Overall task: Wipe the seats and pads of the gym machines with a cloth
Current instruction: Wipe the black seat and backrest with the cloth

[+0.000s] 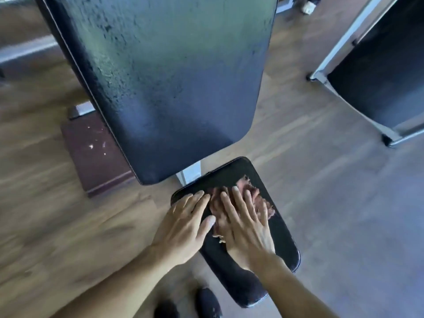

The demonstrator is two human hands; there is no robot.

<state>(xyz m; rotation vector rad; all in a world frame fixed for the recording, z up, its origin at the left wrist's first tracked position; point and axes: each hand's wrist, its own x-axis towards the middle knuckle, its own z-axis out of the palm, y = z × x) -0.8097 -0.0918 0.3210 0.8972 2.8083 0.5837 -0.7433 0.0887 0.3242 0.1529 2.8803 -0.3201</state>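
Pressing flat on the cloth (pixel 246 200) — both hands (pixel 246 228), fingers straight — seat (pixel 278 235) lengthwise toward the backrest (pixel 160 88).

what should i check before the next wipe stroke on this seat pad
1. Cloth lies on the seat pad: ok.
2. Right hand presses flat on the cloth: ok.
3. Left hand rests on the seat's left edge, fingertips at the cloth: ok.
4. Near end of the seat wiped: cannot tell.
5. Back pad clean: not ok, mottled marks show on its surface.
6. Cloth spread flat: cannot tell, hands cover most of it.
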